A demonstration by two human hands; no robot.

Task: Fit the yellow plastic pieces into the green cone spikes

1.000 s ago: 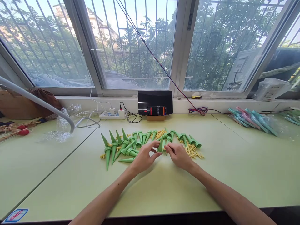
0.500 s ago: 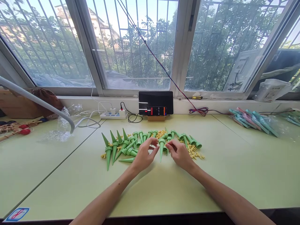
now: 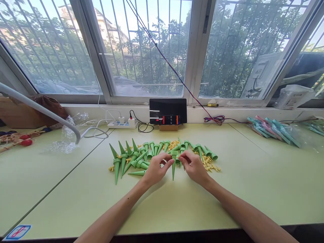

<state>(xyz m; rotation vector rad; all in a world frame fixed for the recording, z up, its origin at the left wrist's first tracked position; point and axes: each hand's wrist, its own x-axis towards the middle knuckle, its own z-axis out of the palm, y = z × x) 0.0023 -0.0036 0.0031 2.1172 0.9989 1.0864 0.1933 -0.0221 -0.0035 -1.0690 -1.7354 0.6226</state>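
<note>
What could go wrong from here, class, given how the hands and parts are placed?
The held spike, tip down in the fingertips of the left hand, might slip. The right hand is close to loose yellow pieces and could scatter them. Other spikes lie crossed, so lifting one might drag its neighbours.

The green spike (image 3: 173,167) is pinched at the fingertips of your left hand (image 3: 157,168), between it and your right hand (image 3: 194,167). It is a slim tapering cone, its wider collared end up, level with your fingertips, and its narrow tip pointing down, lower than the fingers holding it.
</note>
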